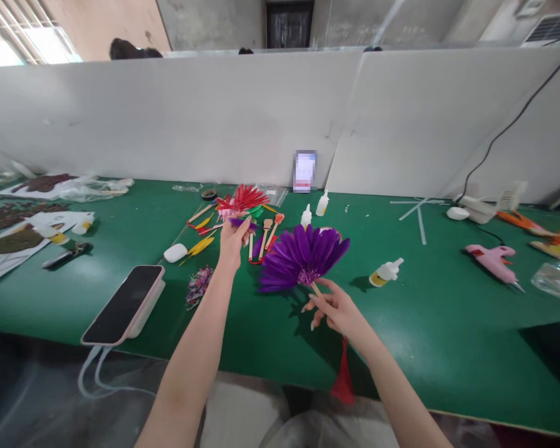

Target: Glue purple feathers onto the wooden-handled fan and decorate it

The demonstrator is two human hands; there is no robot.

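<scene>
A purple feather fan (308,255) with a wooden handle is held up in my right hand (331,306), its thumb and fingers closed on the stick. From the handle's lower end hangs a red tassel (344,376). My left hand (236,236) reaches toward the pile at the middle of the table, pinching a small purple feather (241,223). Just beyond that hand lies a bunch of red feathers (246,198). Beside it are wooden sticks (264,239) with red cords and some yellow feathers (200,246).
White glue bottles (386,272) stand right of and behind the fan. A pink glue gun (492,261) lies at the right. At the left rest a phone (124,305) with cables and a pile of shredded bits (199,286). A white partition (168,124) borders the green table (429,348).
</scene>
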